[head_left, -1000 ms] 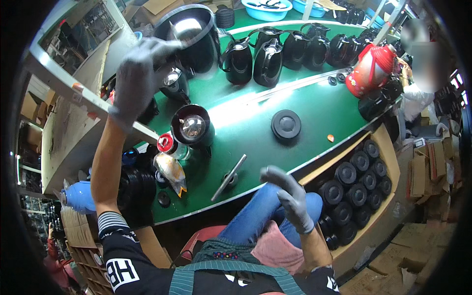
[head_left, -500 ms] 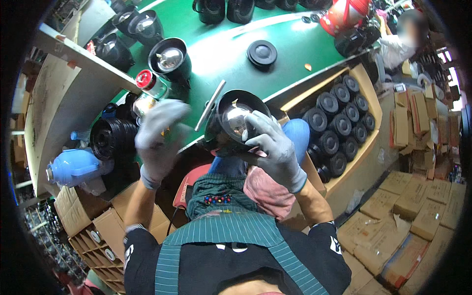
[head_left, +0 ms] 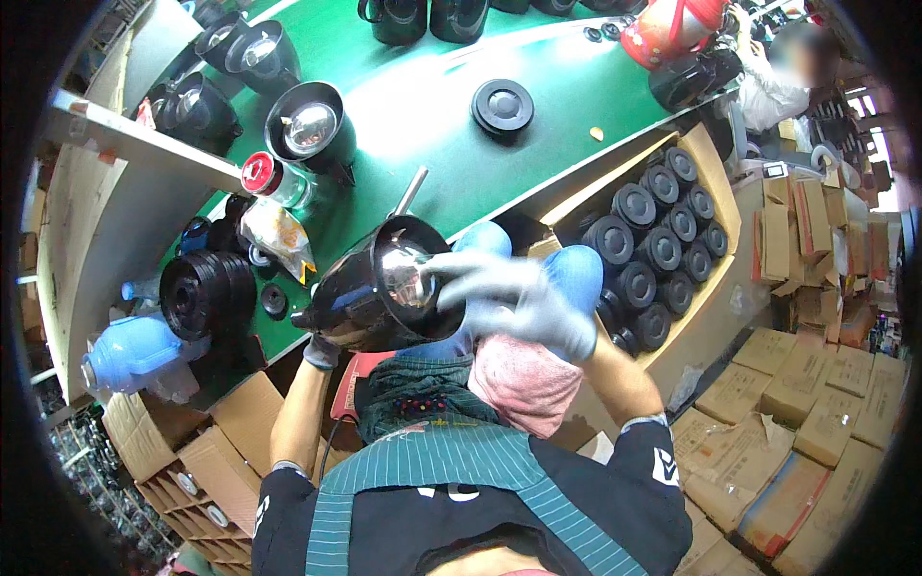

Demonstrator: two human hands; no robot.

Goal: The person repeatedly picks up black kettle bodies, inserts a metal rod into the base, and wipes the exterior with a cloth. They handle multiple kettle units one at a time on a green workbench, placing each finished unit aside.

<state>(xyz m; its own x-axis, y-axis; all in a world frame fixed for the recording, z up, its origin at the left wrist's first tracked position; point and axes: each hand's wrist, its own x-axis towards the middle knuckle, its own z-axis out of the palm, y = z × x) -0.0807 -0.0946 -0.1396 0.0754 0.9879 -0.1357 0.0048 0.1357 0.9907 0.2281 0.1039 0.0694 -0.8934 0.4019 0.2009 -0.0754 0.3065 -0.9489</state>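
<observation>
Here's the black vacuum jug, tilted over the lap at the table's near edge, silvery liner facing up and rightward. The left hand supports it from below, most of its fingers hidden, so how they close can't be told. The right hand, blurred, is at the mouth; its grip can't be told either. Looks like work at the opening, calling for a steady jug. Watch the metal rod just behind and the lid-filled carton to the right; the green table offers bare room beyond.
</observation>
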